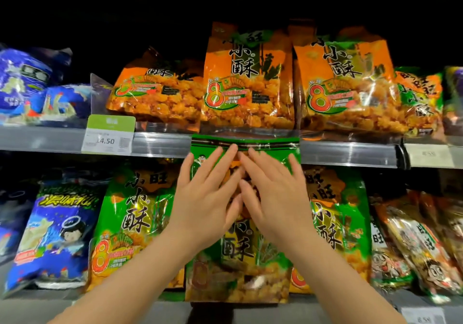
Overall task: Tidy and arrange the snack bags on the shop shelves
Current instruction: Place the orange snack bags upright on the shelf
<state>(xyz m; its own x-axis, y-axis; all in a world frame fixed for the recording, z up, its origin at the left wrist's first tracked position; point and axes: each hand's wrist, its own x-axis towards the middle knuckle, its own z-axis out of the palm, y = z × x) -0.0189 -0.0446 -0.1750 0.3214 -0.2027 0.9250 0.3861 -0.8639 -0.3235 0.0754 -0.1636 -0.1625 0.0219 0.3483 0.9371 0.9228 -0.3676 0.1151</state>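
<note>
A green snack bag [240, 268] stands upright at the middle of the lower shelf, its top edge reaching over the upper shelf's rail. My left hand [205, 198] and my right hand [273, 196] lie flat on its upper front with straight fingers, fingertips nearly meeting at the middle. Matching green bags stand on either side, one on the left [130, 223] and one on the right [338, 221]. On the upper shelf stand orange bags of the same brand: one slumped at the left [160, 93], one in the middle [248, 81], one to the right [345, 83].
Blue snack bags sit at the left of both shelves, above [27, 86] and below [55, 238]. Mixed red and green packs [416, 243] lean at the lower right. A green price tag [109, 134] reading 14.50 hangs on the upper shelf rail [350, 152].
</note>
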